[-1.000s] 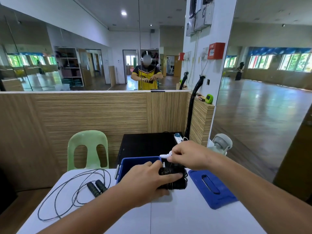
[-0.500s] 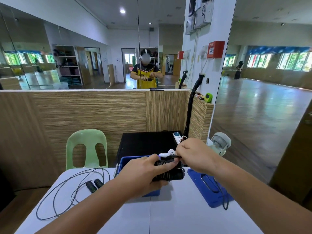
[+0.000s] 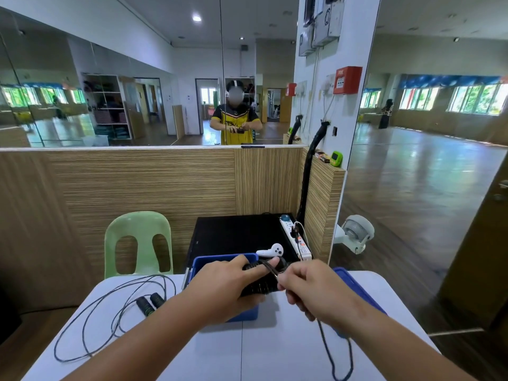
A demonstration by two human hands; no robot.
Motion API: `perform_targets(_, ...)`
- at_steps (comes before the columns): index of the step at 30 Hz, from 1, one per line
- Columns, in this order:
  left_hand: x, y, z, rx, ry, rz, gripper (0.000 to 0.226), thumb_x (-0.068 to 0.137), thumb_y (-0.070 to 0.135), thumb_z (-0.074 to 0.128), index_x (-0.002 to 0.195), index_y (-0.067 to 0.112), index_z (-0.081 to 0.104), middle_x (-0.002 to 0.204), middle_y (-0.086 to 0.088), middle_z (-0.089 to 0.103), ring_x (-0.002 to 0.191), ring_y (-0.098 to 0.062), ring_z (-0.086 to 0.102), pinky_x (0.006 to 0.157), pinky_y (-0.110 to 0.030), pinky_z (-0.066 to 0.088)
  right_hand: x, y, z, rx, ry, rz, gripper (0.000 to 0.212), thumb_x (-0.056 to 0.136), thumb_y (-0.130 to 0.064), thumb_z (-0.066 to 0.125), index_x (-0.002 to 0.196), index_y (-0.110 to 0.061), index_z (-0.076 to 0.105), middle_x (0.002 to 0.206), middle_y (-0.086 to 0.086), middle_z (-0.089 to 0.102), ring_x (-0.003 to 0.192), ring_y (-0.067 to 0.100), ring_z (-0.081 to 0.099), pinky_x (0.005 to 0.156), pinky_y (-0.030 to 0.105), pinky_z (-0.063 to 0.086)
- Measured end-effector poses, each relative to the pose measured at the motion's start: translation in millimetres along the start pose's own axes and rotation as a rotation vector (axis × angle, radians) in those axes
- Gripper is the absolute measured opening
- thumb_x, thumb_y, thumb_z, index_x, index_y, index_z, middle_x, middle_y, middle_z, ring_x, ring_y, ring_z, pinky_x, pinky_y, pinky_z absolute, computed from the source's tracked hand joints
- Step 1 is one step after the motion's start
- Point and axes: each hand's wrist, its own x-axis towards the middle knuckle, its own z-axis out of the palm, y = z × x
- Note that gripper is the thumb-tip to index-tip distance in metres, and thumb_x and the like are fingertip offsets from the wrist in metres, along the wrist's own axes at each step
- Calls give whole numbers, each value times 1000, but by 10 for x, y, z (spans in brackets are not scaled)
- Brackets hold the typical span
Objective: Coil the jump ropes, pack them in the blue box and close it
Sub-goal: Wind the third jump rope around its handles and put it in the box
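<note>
My left hand (image 3: 228, 287) grips the two black handles of a jump rope (image 3: 261, 284) together, just above the open blue box (image 3: 203, 264). My right hand (image 3: 308, 287) pinches that rope's thin dark cord close to the handles; the cord runs over my left forefinger, and its loose loop (image 3: 341, 361) hangs below my right wrist. A second jump rope (image 3: 115, 306) lies uncoiled on the white table (image 3: 247, 350) at the left, its two black handles (image 3: 149, 302) side by side. The blue lid (image 3: 354, 284) lies flat right of the box, mostly hidden by my right arm.
A green plastic chair (image 3: 138, 243) stands behind the table's left side. Behind the box is a black surface (image 3: 236, 235) carrying a white controller (image 3: 270, 250) and a power strip (image 3: 295, 239). A wooden partition and mirrors rise beyond; a small fan (image 3: 356, 233) sits at the right.
My right hand has come down and toward me from above the handles, drawing the cord over them. The loose loop now hangs lower by my right wrist. My left hand has kept its grip.
</note>
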Motion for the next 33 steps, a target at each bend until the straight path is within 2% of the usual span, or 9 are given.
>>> perform_targets(2, 3, -22, -6, -33, -10, -18, 70, 86, 75, 16, 145, 68, -20, 120, 7, 53, 87, -21, 63, 71, -37, 56, -61, 106, 80, 103, -26, 20, 31, 104, -24, 52, 83, -8, 69, 62, 2, 59, 52, 14, 46, 46, 27, 41)
perform_targets(7, 48, -18, -80, -106, 16, -61, 69, 93, 73, 31, 150, 67, -7, 117, 12, 50, 82, -11, 50, 72, -30, 51, -192, 315, 272, 301, -11, -4, 33, 108, -21, 48, 87, -4, 67, 62, 6, 52, 53, 18, 47, 50, 32, 52)
perform_targets(15, 73, 1, -155, -285, -6, -78, 68, 96, 69, 44, 148, 71, 0, 112, 16, 51, 90, -9, 54, 79, -29, 51, -260, 652, 387, 350, 13, 7, 27, 107, -14, 50, 92, -4, 70, 68, 7, 60, 61, 30, 60, 64, 39, 60)
perform_targets(19, 79, 37, -186, -298, 8, -67, 67, 97, 68, 44, 153, 65, 8, 113, 17, 51, 93, -8, 52, 80, -27, 49, -228, 875, 366, 184, 31, -32, 27, 105, -13, 52, 89, -13, 73, 69, 2, 66, 67, 20, 65, 73, 36, 61)
perform_targets(22, 55, 93, -197, -313, 18, -35, 66, 97, 67, 45, 149, 70, 5, 111, 19, 48, 92, -7, 50, 79, -26, 49, -167, 1001, 325, 18, 26, -85, 25, 105, -16, 53, 91, -19, 73, 77, 1, 72, 75, 14, 67, 77, 29, 58)
perform_targets(24, 40, 128, -205, -331, 22, -19, 64, 97, 67, 46, 145, 75, 4, 112, 20, 49, 94, -6, 51, 81, -27, 49, -114, 1051, 319, -99, 3, -109, 22, 105, -22, 53, 93, -24, 72, 86, -4, 75, 82, 15, 68, 81, 30, 56)
perform_targets(28, 12, 182, -245, -382, 25, 18, 62, 96, 67, 47, 136, 83, 3, 117, 25, 49, 96, 1, 49, 79, -17, 44, 48, 1091, 245, -319, 31, -212, 19, 104, -32, 55, 97, -29, 73, 91, -4, 71, 73, 5, 62, 69, 22, 48)
perform_targets(31, -17, 242, -298, -401, 27, 46, 62, 96, 66, 49, 135, 84, 4, 118, 32, 44, 97, 11, 46, 75, -9, 36, 240, 1029, 97, -418, 16, -274, 21, 103, -43, 51, 106, -35, 69, 94, -4, 73, 83, 9, 68, 75, 31, 56)
perform_targets(33, -37, 288, -324, -383, 38, 68, 65, 95, 66, 50, 139, 82, 5, 120, 32, 44, 101, 7, 47, 77, -6, 34, 363, 932, 6, -423, -8, -299, 16, 101, -32, 56, 113, -34, 67, 101, -1, 74, 94, 15, 70, 86, 40, 58)
